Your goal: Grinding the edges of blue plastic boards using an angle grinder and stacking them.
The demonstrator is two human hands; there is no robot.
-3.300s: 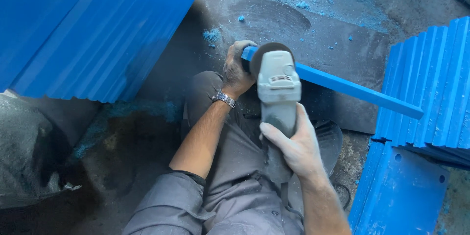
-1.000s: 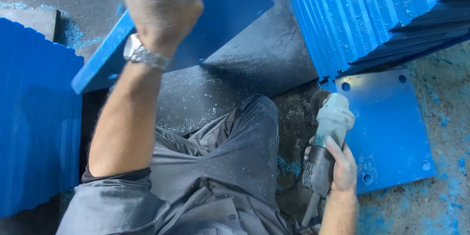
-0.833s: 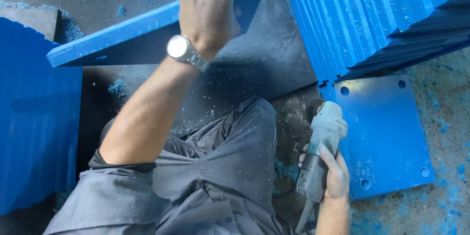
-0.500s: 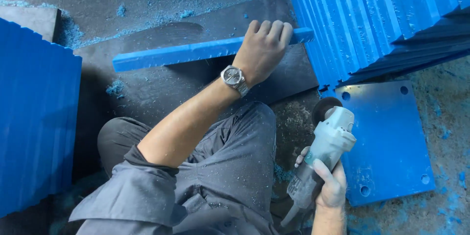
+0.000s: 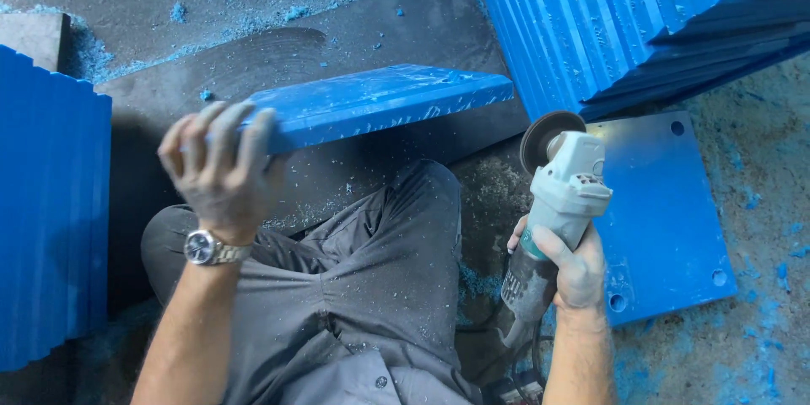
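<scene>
a: what did the left hand (image 5: pixel 221 170) have hold of?

b: it was closed over the left end of a long blue plate (image 5: pixel 380 101), fingers (image 5: pixel 226 131) curled over the top edge, palm toward the camera. the plate stood on its long edge, running from the hand across to the right, above a grey-trousered knee (image 5: pixel 405 228)

a: and where did that plate sit against the rest?

b: on a dark slab (image 5: pixel 354 34) dusted with blue shavings. its right end came near a leaning stack of blue plates (image 5: pixel 641 17) at the upper right, though i couldn't tell whether the two touched

a: the right hand (image 5: pixel 574 266)?

b: wrapped tight round the dark body of an angle grinder (image 5: pixel 553 202), low on the right. the pale head pointed up and away, with the dark disc (image 5: pixel 547 135) at the top, apart from the held plate

a: anything under the grinder?

b: a flat blue plate with holes near its corners (image 5: pixel 666 211) lay on the ground just to its right, partly tucked beneath the leaning stack

a: other side?

b: another stack of blue plates (image 5: pixel 51 219) on edge along the left. a wristwatch (image 5: pixel 207 247) showed on the left wrist, and blue dust covered the floor (image 5: pixel 751 346)
</scene>
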